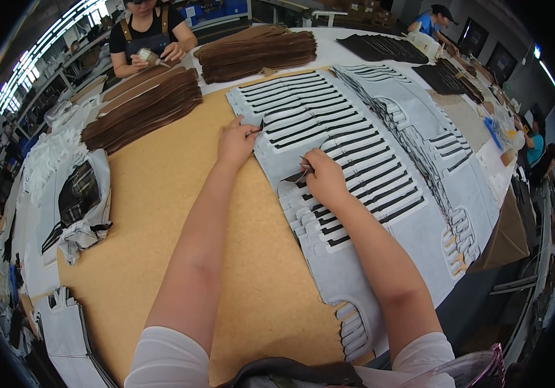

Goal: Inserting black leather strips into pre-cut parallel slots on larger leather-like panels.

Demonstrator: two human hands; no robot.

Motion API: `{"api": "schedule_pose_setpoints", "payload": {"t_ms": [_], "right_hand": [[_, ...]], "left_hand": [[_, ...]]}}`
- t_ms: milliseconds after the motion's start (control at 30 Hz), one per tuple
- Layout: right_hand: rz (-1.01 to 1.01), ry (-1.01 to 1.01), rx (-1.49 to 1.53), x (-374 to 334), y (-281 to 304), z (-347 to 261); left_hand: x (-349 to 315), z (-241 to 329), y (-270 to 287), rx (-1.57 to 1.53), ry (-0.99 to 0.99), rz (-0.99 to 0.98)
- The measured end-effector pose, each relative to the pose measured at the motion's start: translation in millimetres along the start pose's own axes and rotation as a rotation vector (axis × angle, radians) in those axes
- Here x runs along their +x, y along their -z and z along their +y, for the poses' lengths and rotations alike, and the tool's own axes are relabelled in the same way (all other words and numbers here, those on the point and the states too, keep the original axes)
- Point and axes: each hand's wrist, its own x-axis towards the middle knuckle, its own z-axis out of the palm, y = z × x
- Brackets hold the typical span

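Pale grey-white panels with rows of black strips lie overlapped across the table in front of me. My left hand is at their left edge. Its thumb and forefinger are pinched on the end of a small dark piece. Over the striped rows, my right hand is closed, with a thin, dark, pointed thing sticking out of its fingers; its kind does not show clearly. Just below those fingertips, a dark flap shows at the panel edge.
Brown stacked pieces lie at the far left, with another brown stack beyond. A white bag with dark cloth sits left on the tan board. Across the table, a person holds a small bottle. Black pieces lie far right.
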Motion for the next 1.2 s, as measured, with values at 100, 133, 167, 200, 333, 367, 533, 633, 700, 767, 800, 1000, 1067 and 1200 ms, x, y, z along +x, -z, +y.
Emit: {"api": "schedule_pose_setpoints", "payload": {"t_ms": [100, 133, 167, 200, 333, 367, 533, 633, 700, 767, 800, 1000, 1067, 1200], "right_hand": [[-0.012, -0.023, -0.008, -1.2, 2.2, 0.1], [-0.011, -0.022, -0.011, -2.7, 2.4, 1.5], [-0.014, -0.023, -0.006, -2.5, 1.4, 0.2], [-0.017, -0.025, -0.002, -1.4, 0.6, -0.9], [-0.018, -0.046, -0.001, -1.8, 0.8, -4.1], [-0.011, -0.027, 0.003, 0.1, 1.4, -4.4], [-0.006, -0.006, -0.025, 0.8, 2.1, -1.3], [-0.005, -0.036, 0.007, -0.3, 0.5, -2.1], [-0.004, -0.034, 0.019, 0.3, -0.3, -2.7], [-0.003, -0.024, 0.011, 1.3, -0.1, -3.0], [-0.004, -0.015, 0.002, 1.3, 0.2, -2.9], [-0.016, -0.029, 0.005, 0.4, 0.9, -1.8], [-0.023, -0.026, -0.011, 0.4, 1.5, -2.0], [-0.014, -0.027, 0.008, 0.1, 0.8, -2.3]], "left_hand": [[0.5, 13.2, 3.1, 0.062, 0.145, -0.017], [3.5, 12.6, 1.5, 0.06, 0.143, -0.016], [8.0, 8.9, 4.4, 0.076, 0.194, -0.057], [11.8, 5.1, 6.6, 0.092, 0.245, -0.098], [15.0, -1.3, 6.0, 0.116, 0.246, -0.116], [15.9, -2.7, 6.2, 0.113, 0.23, -0.093], [18.8, -6.7, 9.4, 0.045, 0.18, -0.145], [15.6, -8.3, 5.9, 0.048, 0.153, -0.112], [15.2, -9.3, 5.2, 0.082, 0.124, -0.07], [16.5, -10.5, 7.6, 0.071, 0.139, -0.111], [16.8, -10.0, 8.3, 0.059, 0.155, -0.152], [14.4, -2.2, 10.8, 0.054, 0.173, -0.146], [14.6, -0.7, 13.4, 0.045, 0.176, -0.167], [12.8, 1.2, 14.0, 0.036, 0.151, -0.154]]}}
